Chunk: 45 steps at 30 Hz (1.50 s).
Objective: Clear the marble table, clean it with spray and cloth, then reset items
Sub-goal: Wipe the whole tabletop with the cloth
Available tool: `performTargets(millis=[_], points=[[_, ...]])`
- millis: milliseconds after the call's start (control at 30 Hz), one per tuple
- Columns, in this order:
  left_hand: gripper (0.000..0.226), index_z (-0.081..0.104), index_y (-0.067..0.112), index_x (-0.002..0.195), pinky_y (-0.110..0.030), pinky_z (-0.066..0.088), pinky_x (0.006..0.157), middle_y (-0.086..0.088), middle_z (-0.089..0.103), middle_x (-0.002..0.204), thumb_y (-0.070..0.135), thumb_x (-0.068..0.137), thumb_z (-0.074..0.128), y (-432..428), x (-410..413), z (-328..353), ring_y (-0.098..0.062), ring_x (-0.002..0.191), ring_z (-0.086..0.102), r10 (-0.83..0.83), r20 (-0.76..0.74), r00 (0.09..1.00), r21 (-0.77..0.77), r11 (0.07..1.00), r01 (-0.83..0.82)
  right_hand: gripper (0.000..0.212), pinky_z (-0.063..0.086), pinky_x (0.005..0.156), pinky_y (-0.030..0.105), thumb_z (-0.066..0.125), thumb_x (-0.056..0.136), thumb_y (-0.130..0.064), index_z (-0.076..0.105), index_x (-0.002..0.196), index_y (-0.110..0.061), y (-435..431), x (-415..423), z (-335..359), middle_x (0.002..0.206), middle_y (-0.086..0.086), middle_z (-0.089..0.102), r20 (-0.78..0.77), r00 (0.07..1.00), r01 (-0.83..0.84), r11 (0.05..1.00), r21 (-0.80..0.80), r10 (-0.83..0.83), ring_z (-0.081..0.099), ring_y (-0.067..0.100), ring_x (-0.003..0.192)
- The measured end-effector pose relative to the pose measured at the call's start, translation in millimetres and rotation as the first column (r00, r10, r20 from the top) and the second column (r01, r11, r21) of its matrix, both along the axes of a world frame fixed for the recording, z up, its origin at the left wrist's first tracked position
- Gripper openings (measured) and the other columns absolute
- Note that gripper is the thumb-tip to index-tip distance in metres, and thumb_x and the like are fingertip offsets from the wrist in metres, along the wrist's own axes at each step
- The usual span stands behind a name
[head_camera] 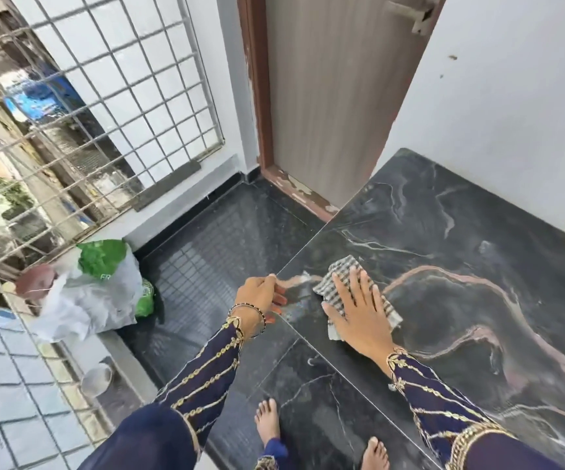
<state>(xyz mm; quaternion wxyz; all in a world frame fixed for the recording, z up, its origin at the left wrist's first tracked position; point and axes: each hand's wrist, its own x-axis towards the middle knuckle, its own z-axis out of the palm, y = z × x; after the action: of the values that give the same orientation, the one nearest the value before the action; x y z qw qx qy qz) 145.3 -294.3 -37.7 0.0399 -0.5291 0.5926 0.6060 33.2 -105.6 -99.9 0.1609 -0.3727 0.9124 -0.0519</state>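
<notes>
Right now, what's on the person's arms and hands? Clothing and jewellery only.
Both arms wear long dark navy sleeves with gold embroidered chain-like lines and leaf motifs running along them and gold trim at the cuffs. The left wrist carries thin bangles, gold and dark. Both hands are bare, left hand and right hand; no gloves.

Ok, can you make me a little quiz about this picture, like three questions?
1. True or false: the right hand lies flat on a checked cloth on the marble table.
2. Where is the left hand? A) on the door B) at the table's corner edge C) in the plastic bag
3. Fill in: a white and green plastic bag sits on the ____ beside the window grille.

Key: 1 true; 2 B; 3 floor.
</notes>
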Motion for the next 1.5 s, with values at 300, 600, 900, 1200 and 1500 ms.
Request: performTargets(millis=[300,600,900,1200,1500], points=[[0.043,0.069,0.014,0.069,-0.033,0.06,0.055,-0.007,0.074,0.072,0.037,0.095,0.044,-39,0,-8,-0.022,0.056,0.065,-0.053,0.018,0.998,-0.087,0.995,0.054,0.058,-0.015,0.124,0.038,0.018,0.107,-0.052,-0.004,0.158,-0.036,-82,20,-2,0.166,-0.009,-0.018,0.007,0.974,-0.227,0.972,-0.061,0.228,-0.019,0.016,0.153],[0.048,0.066,0.016,0.059,-0.021,0.047,0.044,0.0,0.07,0.056,0.037,0.096,0.044,-36,-26,-1,-0.014,0.038,0.056,-0.15,0.012,0.989,-0.173,0.973,0.15,0.057,0.007,0.124,0.046,0.027,0.107,-0.05,0.013,0.16,-0.033,-18,42,-9,0.169,-0.003,0.007,-0.131,0.777,-0.625,0.779,-0.048,0.616,0.003,0.024,0.156],[0.046,0.07,0.012,0.073,-0.042,0.061,0.073,-0.006,0.075,0.076,0.045,0.09,0.042,-23,-59,-12,-0.026,0.073,0.072,-0.319,0.129,0.939,-0.254,0.905,0.342,0.069,-0.011,0.123,0.041,0.01,0.098,-0.069,0.0,0.159,-0.039,-31,5,3,0.168,-0.006,-0.008,0.008,0.96,-0.281,0.96,0.005,0.281,-0.02,0.018,0.153],[0.03,0.064,0.013,0.078,-0.039,0.057,0.072,-0.008,0.07,0.077,0.033,0.092,0.047,-30,-108,-19,-0.029,0.076,0.067,-0.376,0.145,0.915,-0.406,0.821,0.402,0.058,0.003,0.126,0.047,0.022,0.103,-0.06,0.016,0.158,-0.04,-56,-74,-5,0.168,-0.007,0.001,-0.127,0.908,-0.407,0.913,-0.04,0.4,-0.004,0.022,0.156],[0.039,0.054,0.015,0.122,-0.037,0.049,0.092,-0.003,0.057,0.124,0.022,0.085,0.059,-10,-216,-14,-0.023,0.113,0.057,-0.659,0.084,0.747,-0.601,0.564,0.566,0.061,0.003,0.127,0.046,0.006,0.099,-0.059,0.007,0.157,-0.041,-66,-219,-6,0.168,-0.007,-0.002,-0.162,0.944,-0.291,0.957,0.003,0.288,-0.005,0.021,0.156]])
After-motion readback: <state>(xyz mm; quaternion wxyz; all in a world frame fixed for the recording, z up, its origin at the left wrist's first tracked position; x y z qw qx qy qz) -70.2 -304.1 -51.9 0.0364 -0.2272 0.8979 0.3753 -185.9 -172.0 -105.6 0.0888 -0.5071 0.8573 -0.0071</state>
